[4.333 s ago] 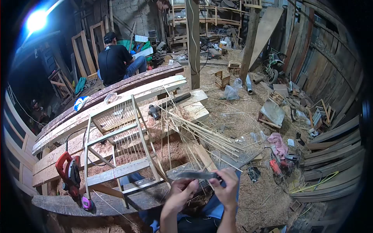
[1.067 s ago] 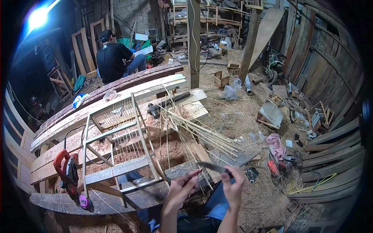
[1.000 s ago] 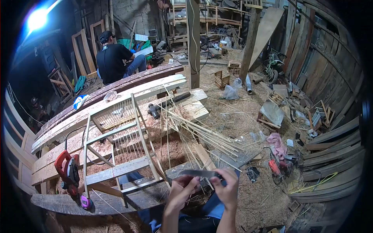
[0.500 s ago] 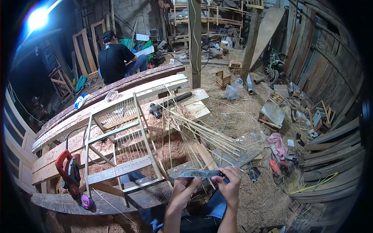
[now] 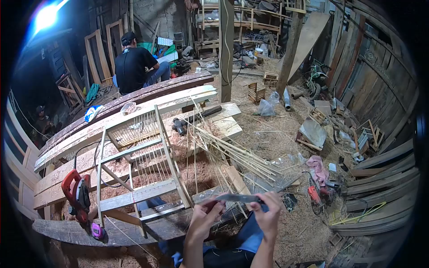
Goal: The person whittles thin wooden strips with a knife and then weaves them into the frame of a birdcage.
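Observation:
My right hand (image 5: 268, 212) is wrapped round the handle of a knife (image 5: 239, 198), whose broad blade points left across my lap. Close to the blade's tip, my left hand (image 5: 205, 219) has its fingers curled; whatever is in them, if anything, is too small or hidden to name. Left of my hands stands a wooden ladder-like frame (image 5: 138, 195) with thin rods strung across its upper part. A bundle of thin wooden strips (image 5: 237, 154) lies just beyond the knife, partly over the bench planks.
On the bench are a hammer (image 5: 178, 126), a red power tool (image 5: 77, 196) and a pink tape measure (image 5: 97, 231). An orange power tool (image 5: 314, 195) and a pink cloth (image 5: 317, 169) lie on the shaving-covered floor. A person in black (image 5: 134, 67) sits beyond the bench.
The knife has turned so less of its flat face shows, and its tip sits slightly higher. My left hand has shifted a little left; my right hand has moved slightly right.

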### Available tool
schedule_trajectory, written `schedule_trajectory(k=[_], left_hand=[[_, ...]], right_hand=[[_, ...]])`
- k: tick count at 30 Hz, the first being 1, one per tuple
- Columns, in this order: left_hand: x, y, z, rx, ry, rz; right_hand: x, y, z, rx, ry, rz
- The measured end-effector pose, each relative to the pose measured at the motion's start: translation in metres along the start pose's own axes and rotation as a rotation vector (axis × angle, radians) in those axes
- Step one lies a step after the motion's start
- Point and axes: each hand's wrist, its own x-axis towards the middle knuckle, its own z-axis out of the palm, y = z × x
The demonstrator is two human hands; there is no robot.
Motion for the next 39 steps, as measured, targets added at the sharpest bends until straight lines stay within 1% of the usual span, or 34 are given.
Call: schedule_trajectory(k=[1,5,7,9,16,20,22,23,25,26,27,29,30,31,35,37,38,39], left_hand=[[-0.001,-0.001,0.001,-0.007,-0.019,-0.003],[-0.006,-0.001,0.006,-0.047,-0.047,-0.018],[-0.007,0.002,0.006,-0.068,-0.064,-0.017],[-0.007,0.003,0.008,0.001,-0.053,-0.028],[-0.003,-0.015,0.006,0.043,-0.078,-0.05],[-0.005,-0.012,0.014,0.137,-0.038,-0.055],[-0.007,-0.004,0.017,0.155,-0.024,-0.067],[-0.009,0.003,0.016,0.109,-0.019,-0.051],[-0.011,0.014,0.01,0.063,-0.013,-0.035],[-0.013,0.019,0.005,0.053,-0.043,-0.051],[-0.013,0.021,0.002,0.042,-0.074,-0.067],[-0.01,0.019,0.0,0.041,-0.067,-0.063],[-0.01,0.019,-0.001,0.04,-0.075,-0.072],[-0.009,0.017,0.0,0.037,-0.085,-0.086],[-0.006,0.008,0.008,0.036,-0.097,-0.062],[-0.005,0.002,0.009,0.056,-0.068,-0.117],[-0.006,0.0,0.008,-0.021,-0.124,-0.086],[-0.007,0.0,0.009,-0.019,-0.123,-0.085]], right_hand=[[0.001,-0.006,0.005,0.017,-0.065,-0.031],[0.0,-0.023,0.023,0.064,-0.11,-0.054],[0.001,-0.025,0.023,0.079,-0.105,-0.071],[0.001,-0.019,0.02,0.049,-0.078,-0.061],[0.0,-0.005,0.004,-0.014,-0.013,-0.031],[-0.002,0.003,0.004,-0.026,-0.015,-0.032],[-0.004,0.01,0.003,-0.072,0.027,-0.027],[-0.004,0.014,0.0,-0.072,0.026,-0.026],[-0.004,0.026,-0.008,-0.146,0.133,0.007],[-0.01,0.038,-0.009,-0.177,0.214,0.07],[-0.012,0.04,-0.014,-0.126,0.281,0.238],[-0.018,0.056,-0.024,-0.132,0.32,0.243],[-0.017,0.051,-0.03,-0.156,0.27,0.268],[-0.017,0.045,-0.031,-0.16,0.267,0.271],[-0.007,0.023,-0.018,-0.023,0.106,0.102],[-0.002,0.009,-0.009,0.015,0.009,-0.016],[-0.001,0.001,-0.004,0.019,0.011,-0.015],[0.0,-0.006,0.001,0.027,-0.045,-0.046]])
